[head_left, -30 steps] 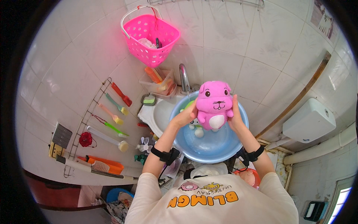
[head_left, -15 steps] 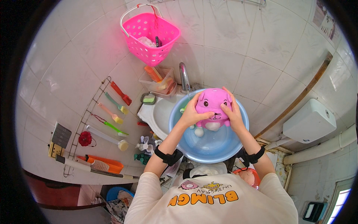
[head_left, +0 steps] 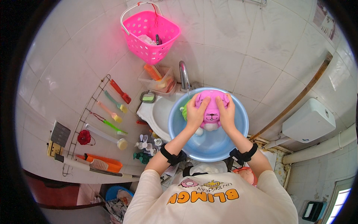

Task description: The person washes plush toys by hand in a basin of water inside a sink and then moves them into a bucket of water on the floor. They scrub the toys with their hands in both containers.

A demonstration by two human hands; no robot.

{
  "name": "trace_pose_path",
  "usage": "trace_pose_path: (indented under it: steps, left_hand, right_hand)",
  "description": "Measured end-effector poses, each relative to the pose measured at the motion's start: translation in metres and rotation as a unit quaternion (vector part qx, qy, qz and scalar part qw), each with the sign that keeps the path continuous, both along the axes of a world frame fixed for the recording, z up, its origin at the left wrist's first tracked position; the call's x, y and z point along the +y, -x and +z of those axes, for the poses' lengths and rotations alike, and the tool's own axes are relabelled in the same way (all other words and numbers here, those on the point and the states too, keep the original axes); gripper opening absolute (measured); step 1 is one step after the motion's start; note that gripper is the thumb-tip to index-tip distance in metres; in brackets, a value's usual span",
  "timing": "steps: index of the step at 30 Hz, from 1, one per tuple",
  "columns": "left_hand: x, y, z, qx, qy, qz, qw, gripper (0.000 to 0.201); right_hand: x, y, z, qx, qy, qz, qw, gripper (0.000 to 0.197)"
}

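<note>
Toward twelve o'clock of the blue plastic basin [head_left: 209, 147]: pink plush animal [head_left: 211, 112], resting or lifted, can't tell. Left hand [head_left: 195, 112] grips it at nine o'clock, right hand [head_left: 226, 112] at three, thumbs over the face. Probably soft, squashy, hardly fragile; likely light dry, heavy and slippery if soaked; best held two-handed round the sides. Pink, black whiskered muzzle, pale belly patch at six o'clock.

The person before me wears: one cream short-sleeved shirt [head_left: 212, 211], orange lettering [head_left: 203, 196] and cartoon prints [head_left: 188, 183] on front; one black strap [head_left: 168, 151] per forearm [head_left: 182, 137].
</note>
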State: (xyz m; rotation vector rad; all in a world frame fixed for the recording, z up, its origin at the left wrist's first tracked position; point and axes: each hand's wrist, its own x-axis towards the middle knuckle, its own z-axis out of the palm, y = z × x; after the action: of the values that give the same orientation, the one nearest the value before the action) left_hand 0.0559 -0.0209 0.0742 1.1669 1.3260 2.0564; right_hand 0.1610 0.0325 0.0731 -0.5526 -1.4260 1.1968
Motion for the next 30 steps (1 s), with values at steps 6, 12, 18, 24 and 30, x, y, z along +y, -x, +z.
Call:
trace_pose_path:
  steps: [6, 12, 18, 24, 30]
  left_hand:
    - [-0.001, 0.001, -0.01, -0.02, 0.019, 0.035, 0.999, 0.02]
    - [0.001, 0.001, -0.018, 0.004, 0.03, 0.067, 0.997, 0.019]
    - [0.001, 0.008, -0.026, 0.08, 0.067, 0.074, 0.992, 0.026]
    - [-0.001, 0.022, -0.033, 0.124, 0.096, 0.02, 0.987, 0.036]
    - [-0.008, 0.054, -0.05, 0.247, 0.205, -0.087, 0.943, 0.044]
  right_hand:
    - [0.002, 0.003, -0.008, -0.016, 0.038, -0.007, 0.999, 0.027]
    - [0.009, 0.009, -0.023, -0.015, 0.055, -0.027, 0.998, 0.03]
    - [0.015, 0.009, -0.033, -0.04, 0.061, -0.035, 0.997, 0.032]
    - [0.022, 0.007, -0.05, -0.025, 0.092, 0.026, 0.995, 0.035]
    - [0.028, -0.014, -0.046, -0.176, 0.106, 0.071, 0.976, 0.04]
